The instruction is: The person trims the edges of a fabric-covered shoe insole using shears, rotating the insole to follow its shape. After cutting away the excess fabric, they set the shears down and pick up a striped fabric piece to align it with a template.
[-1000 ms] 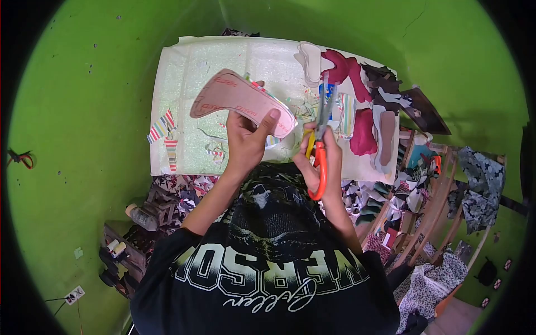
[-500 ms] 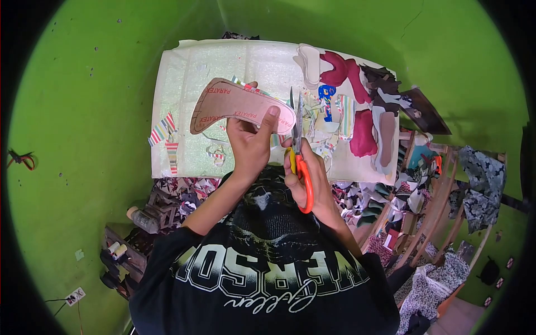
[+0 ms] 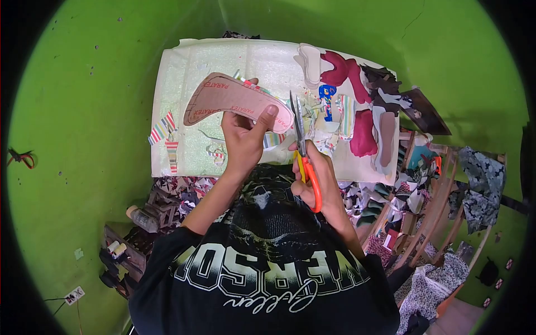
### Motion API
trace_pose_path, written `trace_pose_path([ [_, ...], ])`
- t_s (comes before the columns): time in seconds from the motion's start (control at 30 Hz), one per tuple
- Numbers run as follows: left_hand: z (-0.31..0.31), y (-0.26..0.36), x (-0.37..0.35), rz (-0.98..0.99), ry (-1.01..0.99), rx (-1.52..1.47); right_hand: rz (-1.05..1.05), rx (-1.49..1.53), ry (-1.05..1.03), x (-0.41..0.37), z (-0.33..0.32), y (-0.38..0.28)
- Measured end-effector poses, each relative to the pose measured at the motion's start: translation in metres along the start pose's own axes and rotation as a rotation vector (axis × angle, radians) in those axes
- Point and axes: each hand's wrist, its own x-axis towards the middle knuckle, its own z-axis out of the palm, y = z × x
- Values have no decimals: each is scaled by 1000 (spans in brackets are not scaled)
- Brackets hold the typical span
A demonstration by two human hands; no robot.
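The light is bright and even, and the green surface looks very saturated, only a little darker along the top. The white board shines lightly, without hard glare. A soft shadow lies on the green to the right of the dark scraps. The view is a fisheye circle with black corners, and straight edges bend strongly near the rim. The left hand with the pink insole and the right hand with the scissors are sharp, without motion blur
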Motion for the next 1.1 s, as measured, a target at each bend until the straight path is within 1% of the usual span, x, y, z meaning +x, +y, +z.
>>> trace_pose_path([
  [0.03,-1,-1,0,-2,-1,0,-2,-25,-26,0,-1,2],
  [0.1,-2,-1,-1,-18,-68,31,-4,-49,-54,-1,-3,3],
  [0.17,-2,0,0,-20,-77,31,69,-49,-68,-2,-5,2],
  [0.4,-4,-1,1,-33,-90,33,59,-44,-89,-3,-8,9],
  [0.47,-7,-1,1,-65,-106,44,-23,-33,-103,-1,-10,7],
  [0.5,-7,-1,0,-97,-124,55,-23,-33,-104,-1,-10,7],
  [0.6,-7,-2,0,-74,-112,59,-42,-75,-83,-1,-11,5],
  [0.77,-9,-1,2,-57,-107,76,83,-195,-84,-2,-14,-6],
  [0.83,-9,1,2,-51,-107,75,89,-208,-107,-2,-17,-9],
  [0.9,-10,3,3,-102,-113,47,97,-222,-125,-2,-21,-6],
  [0.97,-10,5,4,-126,-118,26,-109,-207,-108,-2,-21,1],
  [1.0,-10,5,4,-150,-123,5,-107,-207,-106,-1,-22,1],
  [1.1,-12,2,4,-140,-137,-23,-129,-247,-118,-1,-22,0],
])
